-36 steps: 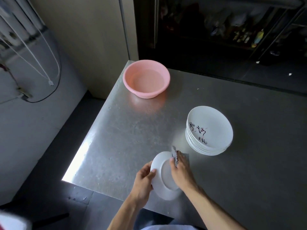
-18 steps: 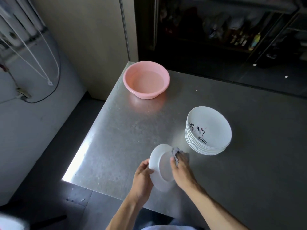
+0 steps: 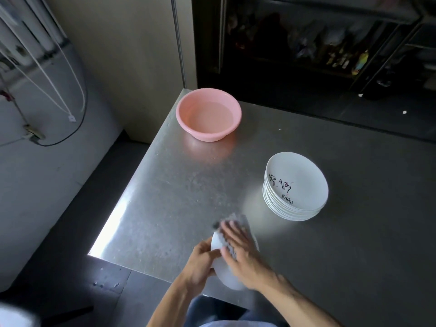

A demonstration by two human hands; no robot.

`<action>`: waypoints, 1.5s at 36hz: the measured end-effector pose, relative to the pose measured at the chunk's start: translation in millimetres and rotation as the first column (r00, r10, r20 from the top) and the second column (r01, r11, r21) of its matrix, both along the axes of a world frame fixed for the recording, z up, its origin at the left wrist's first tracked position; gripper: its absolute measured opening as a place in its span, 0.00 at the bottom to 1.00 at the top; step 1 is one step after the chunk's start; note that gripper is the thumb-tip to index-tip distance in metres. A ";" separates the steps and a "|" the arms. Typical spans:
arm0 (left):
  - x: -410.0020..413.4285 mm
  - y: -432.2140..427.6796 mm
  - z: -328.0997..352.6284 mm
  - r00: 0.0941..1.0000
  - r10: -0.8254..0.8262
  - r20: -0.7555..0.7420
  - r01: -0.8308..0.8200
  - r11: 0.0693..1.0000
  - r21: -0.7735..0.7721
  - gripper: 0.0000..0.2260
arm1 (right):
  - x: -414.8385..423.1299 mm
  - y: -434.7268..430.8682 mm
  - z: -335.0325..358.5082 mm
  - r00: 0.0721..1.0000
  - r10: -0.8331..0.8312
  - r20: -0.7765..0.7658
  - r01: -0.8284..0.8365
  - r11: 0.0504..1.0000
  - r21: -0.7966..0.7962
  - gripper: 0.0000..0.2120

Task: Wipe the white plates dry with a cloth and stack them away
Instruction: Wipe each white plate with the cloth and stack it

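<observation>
gripping the white plate [image 3: 227, 278] at its 9 o'clock rim, the left hand [image 3: 200, 259] curls round the edge; the right hand [image 3: 240, 252], blurred, presses flat fingers on the grey cloth [image 3: 237, 219] over the plate's face, with the stack of plates [image 3: 299, 185] at 2 o'clock on the table [image 3: 165, 197].

You're in a working kitchen: your stainless-steel worktop [image 3: 179, 197] carries a pink plastic basin [image 3: 207, 136] of water and a stack of white plates [image 3: 297, 185], and dark shelving [image 3: 330, 69] behind holds bottles [image 3: 361, 60]
</observation>
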State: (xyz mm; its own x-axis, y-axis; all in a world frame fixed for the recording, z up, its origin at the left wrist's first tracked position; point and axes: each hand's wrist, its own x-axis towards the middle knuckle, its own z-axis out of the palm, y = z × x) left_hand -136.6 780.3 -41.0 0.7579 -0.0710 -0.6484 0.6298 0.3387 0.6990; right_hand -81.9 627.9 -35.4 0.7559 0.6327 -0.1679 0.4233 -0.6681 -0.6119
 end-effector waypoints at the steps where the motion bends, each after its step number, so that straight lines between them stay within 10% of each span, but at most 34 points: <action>1: -1.6 -0.1 -0.5 1.000 0.002 0.000 -0.002 1.000 0.007 0.16 | -5.1 -0.1 0.1 0.993 0.114 0.040 -0.114 0.993 0.000 0.27; 4: -4.7 -2.3 -1.2 1.000 0.023 -0.008 -0.023 1.000 -0.017 0.14 | -5.6 -2.8 -3.9 0.984 0.165 0.066 -0.168 0.985 0.044 0.26; 11: -1.4 -13.3 -3.9 0.975 0.218 -0.054 -0.223 0.963 -0.150 0.13 | 28.2 -8.7 -10.0 0.771 -0.603 -0.206 0.613 0.790 -0.017 0.23; 15: 3.3 -9.4 2.1 0.967 0.244 -0.071 -0.251 0.961 -0.118 0.19 | 25.5 -6.2 0.1 0.847 -0.465 -0.257 0.500 0.861 0.091 0.22; 20: 0.4 -15.1 10.3 0.994 0.112 -0.009 -0.112 0.990 -0.090 0.16 | 12.1 0.5 3.4 0.992 0.046 -0.116 -0.029 0.988 0.149 0.25; 28: -3.1 -14.4 10.3 0.995 0.100 -0.029 -0.100 0.995 -0.025 0.11 | 27.5 -6.8 -1.8 0.902 -0.420 -0.101 0.414 0.907 -0.074 0.23; 35: -7.4 -13.9 9.5 1.000 0.019 0.005 -0.019 1.000 0.012 0.18 | -4.7 -5.5 11.2 0.987 0.147 -0.064 -0.137 0.981 0.137 0.23; 40: -10.3 -19.5 6.6 0.996 0.088 0.009 -0.088 0.993 -0.076 0.13 | 12.2 -7.3 -0.5 0.972 -0.220 -0.085 0.226 0.972 0.065 0.22; 45: -5.3 -19.9 1.9 0.976 0.214 -0.032 -0.217 0.970 -0.110 0.12 | 29.3 -4.5 8.6 0.704 -0.637 -0.314 0.681 0.732 0.042 0.22; 54: -4.1 -12.8 2.5 0.993 0.116 0.023 -0.116 0.993 0.016 0.15 | 2.9 9.7 10.3 0.991 0.041 -0.127 -0.015 0.980 0.198 0.21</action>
State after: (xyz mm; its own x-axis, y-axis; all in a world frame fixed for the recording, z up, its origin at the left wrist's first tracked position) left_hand -140.7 767.5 -38.5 0.7745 0.0290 -0.6319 0.5714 0.3966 0.7185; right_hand -79.1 637.7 -25.1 0.7170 0.6840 -0.1342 0.3484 -0.5185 -0.7809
